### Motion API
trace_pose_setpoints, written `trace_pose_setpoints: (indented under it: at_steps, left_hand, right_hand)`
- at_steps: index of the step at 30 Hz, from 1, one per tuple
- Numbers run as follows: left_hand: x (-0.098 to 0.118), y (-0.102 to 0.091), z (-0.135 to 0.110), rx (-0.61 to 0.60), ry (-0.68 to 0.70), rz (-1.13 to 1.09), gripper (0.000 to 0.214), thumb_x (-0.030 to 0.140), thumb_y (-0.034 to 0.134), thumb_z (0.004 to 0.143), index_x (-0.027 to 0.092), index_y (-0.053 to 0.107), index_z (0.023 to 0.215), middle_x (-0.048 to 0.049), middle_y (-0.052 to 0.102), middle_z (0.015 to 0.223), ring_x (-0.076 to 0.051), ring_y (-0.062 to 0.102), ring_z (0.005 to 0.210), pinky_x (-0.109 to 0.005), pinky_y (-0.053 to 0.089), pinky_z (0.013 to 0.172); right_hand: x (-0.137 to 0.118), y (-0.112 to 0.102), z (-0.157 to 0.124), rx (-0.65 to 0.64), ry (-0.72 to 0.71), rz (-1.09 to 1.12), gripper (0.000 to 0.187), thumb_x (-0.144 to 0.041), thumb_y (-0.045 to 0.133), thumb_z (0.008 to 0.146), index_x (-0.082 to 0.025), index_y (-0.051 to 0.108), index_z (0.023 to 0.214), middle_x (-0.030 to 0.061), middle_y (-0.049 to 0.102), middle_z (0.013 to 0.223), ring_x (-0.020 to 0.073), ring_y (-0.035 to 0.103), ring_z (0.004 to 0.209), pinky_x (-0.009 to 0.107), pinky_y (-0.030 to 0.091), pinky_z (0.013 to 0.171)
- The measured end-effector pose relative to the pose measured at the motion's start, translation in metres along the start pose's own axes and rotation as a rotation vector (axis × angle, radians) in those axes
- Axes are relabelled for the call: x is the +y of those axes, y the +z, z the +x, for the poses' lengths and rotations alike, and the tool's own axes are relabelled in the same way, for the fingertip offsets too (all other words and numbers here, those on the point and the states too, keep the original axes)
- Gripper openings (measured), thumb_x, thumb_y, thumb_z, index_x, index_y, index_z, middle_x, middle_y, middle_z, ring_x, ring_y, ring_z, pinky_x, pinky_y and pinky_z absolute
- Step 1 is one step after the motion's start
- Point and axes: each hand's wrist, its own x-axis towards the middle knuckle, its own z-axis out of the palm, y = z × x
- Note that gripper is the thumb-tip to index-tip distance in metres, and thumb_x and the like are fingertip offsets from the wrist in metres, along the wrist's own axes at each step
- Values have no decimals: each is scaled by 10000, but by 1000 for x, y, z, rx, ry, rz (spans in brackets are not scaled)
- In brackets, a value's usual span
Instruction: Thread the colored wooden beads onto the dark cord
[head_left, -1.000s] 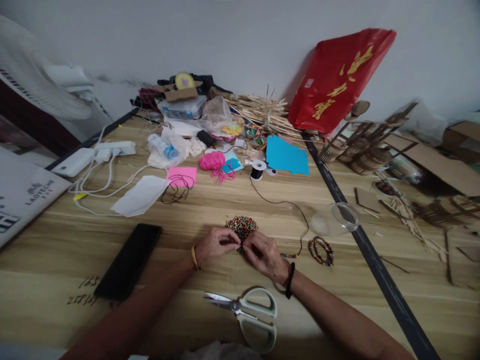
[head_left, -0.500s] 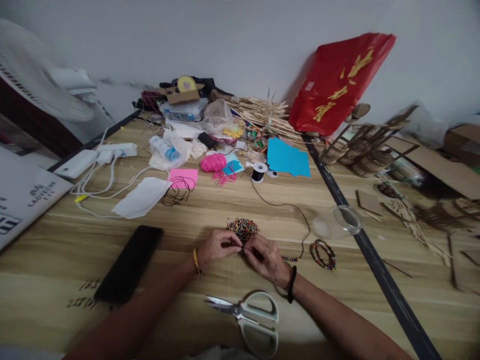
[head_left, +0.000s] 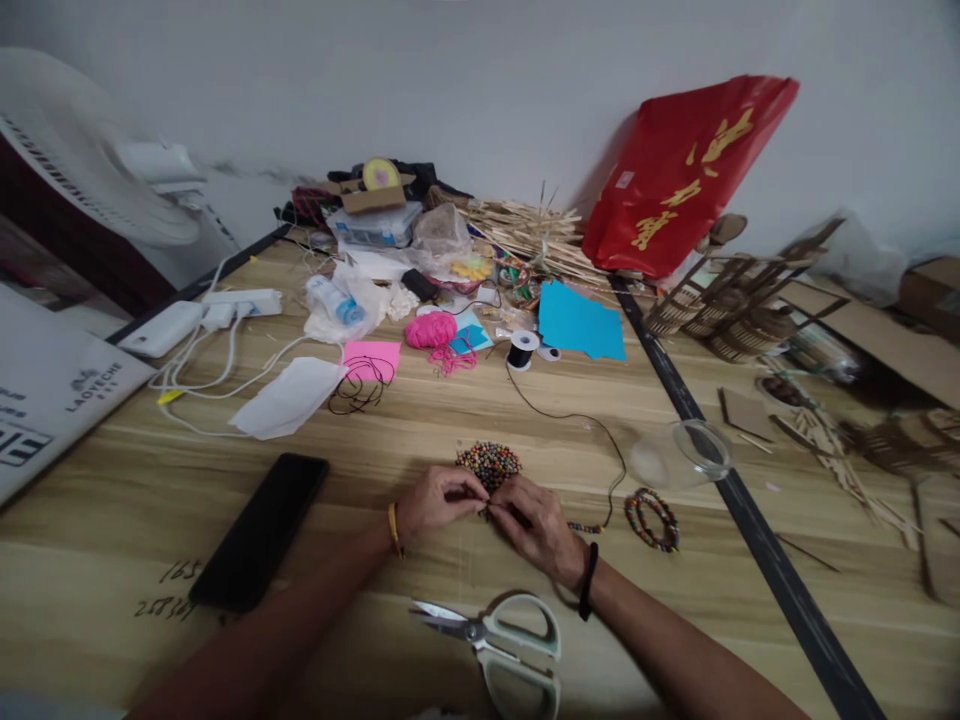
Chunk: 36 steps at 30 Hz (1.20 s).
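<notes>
My left hand (head_left: 442, 503) and my right hand (head_left: 536, 525) meet fingertip to fingertip at the near edge of a pile of small multicoloured beads (head_left: 489, 462). The left thumb and forefinger are pinched; what lies between them is too small to name. Pinched as well, my right hand grips the thin black cord (head_left: 624, 455), whose tip is hidden by the fingers. Strung beads (head_left: 586, 527) show on this cord just right of the hand, and it runs back to a spool (head_left: 522, 350). Beaded bracelets (head_left: 652, 520) lie to the right.
Scissors (head_left: 487, 632) lie partly open in front of my hands. A black phone (head_left: 260, 530) rests at left, near white paper (head_left: 289, 397). A clear plastic cup (head_left: 679, 455) lies at right. Yarn (head_left: 431, 330), blue paper (head_left: 581, 320) and bamboo strips (head_left: 525, 230) crowd the back.
The whole view has shifted slightly, so things sit a little lower and further right. Both hands keep their pinch at the bead pile.
</notes>
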Motion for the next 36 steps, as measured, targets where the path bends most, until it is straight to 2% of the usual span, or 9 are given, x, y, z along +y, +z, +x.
trace_pose_setpoints:
  at_steps: [8, 15, 19, 23, 27, 32, 36]
  left_hand:
    - [2, 1, 0, -10, -27, -74, 162, 206, 690, 679, 98, 668, 798, -59, 675, 761, -131, 617, 719, -242, 506, 712]
    - [-2, 1, 0, -11, -56, -106, 214, 279, 737, 651, 96, 645, 713, -47, 670, 705, -118, 607, 652, -228, 489, 652]
    - [-4, 1, 0, -15, -60, -84, 254, 325, 740, 651, 91, 646, 684, -54, 672, 682, -121, 597, 619, -226, 470, 619]
    - [0, -1, 0, -44, -4, 10, 221, 321, 704, 697, 103, 667, 692, -49, 679, 704, -123, 592, 649, -221, 455, 637]
    - [6, -2, -1, -71, 38, 59, 202, 304, 676, 729, 103, 668, 703, -48, 677, 712, -123, 587, 666, -218, 449, 655]
    - [6, -4, -1, -58, 34, 46, 233, 326, 678, 729, 95, 660, 705, -56, 673, 704, -125, 583, 656, -221, 450, 643]
    - [4, -3, -1, -55, 37, 39, 230, 323, 686, 719, 95, 659, 705, -61, 675, 710, -130, 589, 662, -227, 454, 647]
  right_hand:
    - [1, 2, -1, 30, -14, 35, 68, -233, 539, 904, -196, 530, 848, 32, 596, 738, 143, 552, 654, 247, 450, 596]
    - [1, 2, -2, 9, -24, 25, 59, -251, 532, 908, -193, 533, 896, 36, 599, 754, 146, 557, 671, 245, 456, 609]
    - [-1, 0, 0, -22, -36, 25, 54, -235, 539, 902, -196, 540, 938, 44, 600, 787, 155, 565, 707, 258, 465, 631]
    - [-6, -4, 3, -56, -67, 16, 41, -199, 525, 902, -200, 553, 932, 63, 605, 858, 163, 576, 778, 270, 475, 671]
    - [-12, -8, 4, -42, -106, -18, 13, -186, 541, 852, -195, 535, 845, 69, 576, 855, 174, 553, 788, 289, 462, 669]
    - [-9, -8, 0, -24, -134, -10, 179, -264, 575, 803, -203, 448, 693, 54, 546, 793, 183, 521, 751, 310, 434, 648]
    - [-5, -6, 0, 13, -105, -25, 159, -296, 633, 814, -202, 505, 809, 53, 575, 797, 186, 539, 764, 315, 449, 672]
